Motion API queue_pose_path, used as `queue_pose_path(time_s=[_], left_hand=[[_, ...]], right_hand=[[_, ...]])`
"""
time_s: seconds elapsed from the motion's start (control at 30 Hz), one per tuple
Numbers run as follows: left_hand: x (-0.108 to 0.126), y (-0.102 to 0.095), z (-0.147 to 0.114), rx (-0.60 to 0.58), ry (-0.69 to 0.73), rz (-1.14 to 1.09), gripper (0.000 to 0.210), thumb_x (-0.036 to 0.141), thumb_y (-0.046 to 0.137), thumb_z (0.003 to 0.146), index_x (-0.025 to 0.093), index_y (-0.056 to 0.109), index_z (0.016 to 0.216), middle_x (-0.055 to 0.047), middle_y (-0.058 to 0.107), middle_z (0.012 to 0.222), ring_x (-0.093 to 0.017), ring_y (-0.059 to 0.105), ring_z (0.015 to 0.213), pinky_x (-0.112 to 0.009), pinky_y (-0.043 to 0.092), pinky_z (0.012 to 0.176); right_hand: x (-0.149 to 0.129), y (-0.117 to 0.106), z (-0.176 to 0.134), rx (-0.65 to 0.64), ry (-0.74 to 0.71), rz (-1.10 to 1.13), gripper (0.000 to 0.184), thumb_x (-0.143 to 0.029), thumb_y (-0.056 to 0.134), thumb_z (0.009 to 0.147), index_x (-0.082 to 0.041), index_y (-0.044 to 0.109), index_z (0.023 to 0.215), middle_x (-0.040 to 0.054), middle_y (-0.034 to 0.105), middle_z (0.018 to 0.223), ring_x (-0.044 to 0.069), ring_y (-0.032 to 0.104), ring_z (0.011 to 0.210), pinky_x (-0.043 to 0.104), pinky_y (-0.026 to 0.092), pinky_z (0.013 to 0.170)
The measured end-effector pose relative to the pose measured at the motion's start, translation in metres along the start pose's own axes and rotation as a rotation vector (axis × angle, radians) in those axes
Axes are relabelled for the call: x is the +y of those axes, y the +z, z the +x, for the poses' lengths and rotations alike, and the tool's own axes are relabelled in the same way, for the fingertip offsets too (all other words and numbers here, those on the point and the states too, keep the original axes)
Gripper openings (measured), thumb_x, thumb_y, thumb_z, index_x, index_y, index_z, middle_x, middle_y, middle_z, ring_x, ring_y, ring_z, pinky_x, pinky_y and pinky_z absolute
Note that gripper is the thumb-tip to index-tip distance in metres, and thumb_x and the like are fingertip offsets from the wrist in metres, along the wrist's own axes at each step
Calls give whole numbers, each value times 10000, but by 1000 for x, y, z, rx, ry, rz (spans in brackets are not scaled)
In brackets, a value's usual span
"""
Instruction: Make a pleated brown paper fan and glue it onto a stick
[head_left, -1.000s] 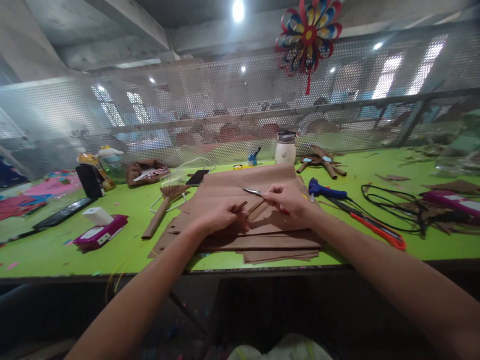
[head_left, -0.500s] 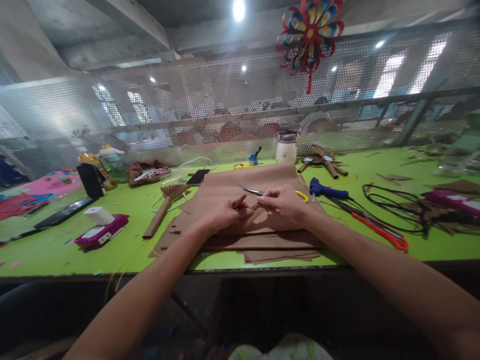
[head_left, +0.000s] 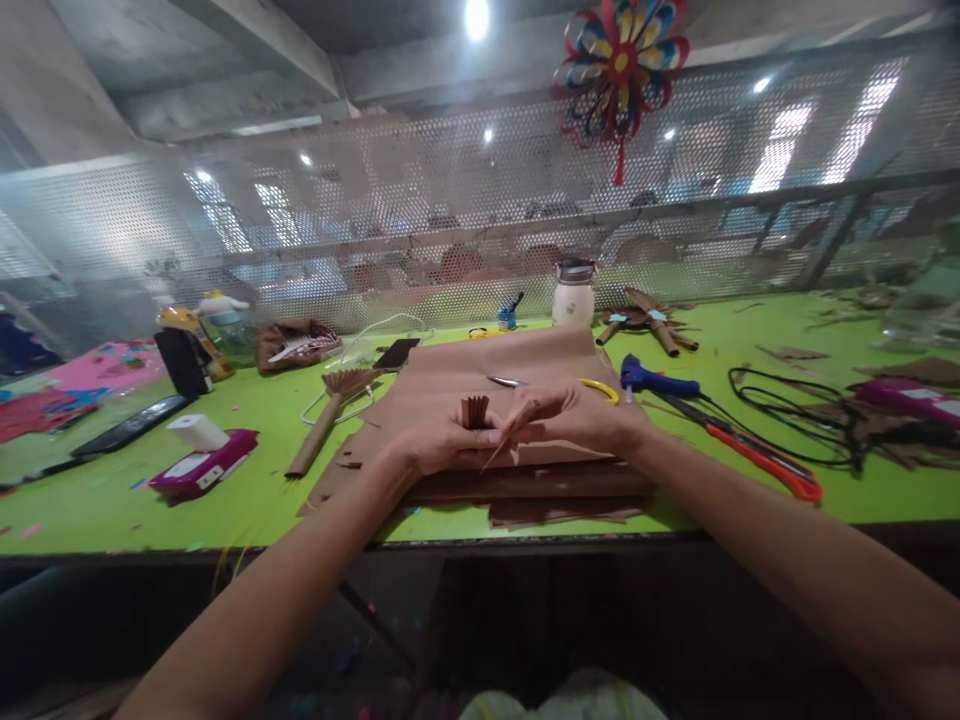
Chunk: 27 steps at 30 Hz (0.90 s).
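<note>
My left hand (head_left: 442,442) and my right hand (head_left: 574,415) meet over a stack of brown paper sheets (head_left: 495,375) on the green table (head_left: 112,500). Together they pinch a small pleated brown paper piece (head_left: 475,411), its folded end sticking up between the fingers and a pointed end hanging down to the right. Scissors with a yellow handle (head_left: 592,386) lie on the sheets just behind my right hand.
A folded paper fan (head_left: 330,410) lies left of the stack. A blue glue gun (head_left: 656,382), orange cutter (head_left: 765,462) and black cables (head_left: 787,400) lie to the right. A pink box (head_left: 202,465), phones (head_left: 127,425) and a white bottle (head_left: 572,292) stand around; mesh wall behind.
My right hand has put down the scissors, which now lie on the sheets. Both hands have come together and turned the pleated piece upright.
</note>
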<state>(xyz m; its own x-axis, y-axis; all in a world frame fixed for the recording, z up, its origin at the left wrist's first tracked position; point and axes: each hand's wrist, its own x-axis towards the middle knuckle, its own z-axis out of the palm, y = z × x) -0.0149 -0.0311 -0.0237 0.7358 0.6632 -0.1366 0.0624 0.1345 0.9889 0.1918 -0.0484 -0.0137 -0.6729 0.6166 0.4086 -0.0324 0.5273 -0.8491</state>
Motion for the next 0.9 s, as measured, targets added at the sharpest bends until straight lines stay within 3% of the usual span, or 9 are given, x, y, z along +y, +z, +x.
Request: queue_pose_path(time_s=[0.1, 0.2, 0.33, 0.47, 0.6, 0.77, 0.9], left_hand=[[0, -1, 2, 5, 14, 35, 275, 314, 686, 652, 119, 606, 830, -35, 602, 750, -76, 506, 608, -195, 372, 557], [4, -4, 5, 202, 118, 109, 275, 355, 654, 681, 109, 602, 793, -4, 539, 670, -42, 427, 531, -164, 315, 478], [12, -6, 6, 338, 203, 218, 347, 435, 542, 756, 124, 616, 892, 5, 495, 634, -44, 382, 516, -159, 256, 433], [9, 0, 10, 309, 268, 527, 319, 389, 582, 716, 131, 648, 890, -27, 599, 761, -99, 493, 667, -209, 387, 603], [2, 1, 14, 367, 222, 753, 267, 357, 575, 693, 99, 639, 721, -29, 607, 663, -120, 508, 617, -236, 399, 586], [-4, -7, 14, 395, 197, 797, 221, 324, 539, 710, 110, 587, 680, -8, 581, 590, -105, 504, 543, -224, 387, 541], [-6, -14, 16, 351, 216, 894, 174, 289, 524, 719, 128, 562, 666, 8, 559, 593, -105, 494, 569, -222, 364, 551]], right_hand=[[3, 0, 0, 66, -22, -24, 168, -288, 628, 729, -147, 677, 807, 32, 621, 781, 135, 552, 766, 300, 441, 752], [9, -3, 0, 127, 40, -20, 197, -306, 583, 761, -133, 641, 836, 34, 613, 780, 130, 544, 733, 291, 439, 722], [14, -11, 1, 16, 174, -194, 224, -318, 491, 807, -144, 627, 850, 7, 597, 733, 108, 514, 645, 242, 413, 630], [17, -11, 5, -66, 216, -456, 240, -293, 481, 790, -161, 661, 876, -9, 608, 729, 112, 500, 632, 218, 373, 585], [23, -1, 5, 36, 219, -581, 273, -307, 457, 787, -144, 676, 791, -11, 602, 669, 115, 491, 608, 210, 344, 539], [34, 2, 4, 89, 186, -669, 242, -274, 475, 771, -133, 669, 736, -1, 622, 672, 110, 500, 611, 208, 347, 550], [49, -4, 7, 87, 148, -699, 182, -224, 514, 754, -135, 672, 737, 14, 635, 687, 105, 510, 611, 205, 367, 585]])
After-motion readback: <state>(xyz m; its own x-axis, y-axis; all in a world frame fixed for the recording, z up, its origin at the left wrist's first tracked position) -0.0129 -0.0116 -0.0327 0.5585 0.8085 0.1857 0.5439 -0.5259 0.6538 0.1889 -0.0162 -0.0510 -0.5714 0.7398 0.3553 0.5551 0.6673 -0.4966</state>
